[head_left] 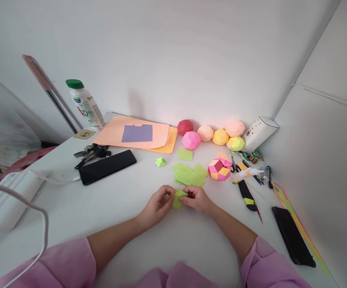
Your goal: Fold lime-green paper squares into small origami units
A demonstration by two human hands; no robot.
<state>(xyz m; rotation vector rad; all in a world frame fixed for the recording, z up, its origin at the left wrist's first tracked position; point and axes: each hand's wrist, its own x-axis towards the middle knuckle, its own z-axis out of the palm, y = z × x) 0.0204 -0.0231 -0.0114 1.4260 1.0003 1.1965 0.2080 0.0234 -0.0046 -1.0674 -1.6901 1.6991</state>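
Between both hands is a small folded piece of green paper point(177, 201), held just above the white table. My left hand point(158, 205) pinches its left edge between thumb and fingers. On the other side, my right hand point(199, 199) grips the right edge the same way. Just beyond the fingertips lies a loose pile of green paper pieces point(188, 177), with a single green rectangle point(185, 155) behind it. A small folded green paper pyramid point(160, 162) stands to the left of the pile. To the right sits a multicoloured paper ball point(219, 169) with gaps in its surface.
Several faceted paper balls point(191, 140) line the wall. Large orange sheets point(109, 134), keys point(92, 153), a black power bank point(107, 167) and a bottle point(87, 106) are at left. A utility knife point(247, 196), scissors point(233, 165) and a black case point(293, 237) lie at right.
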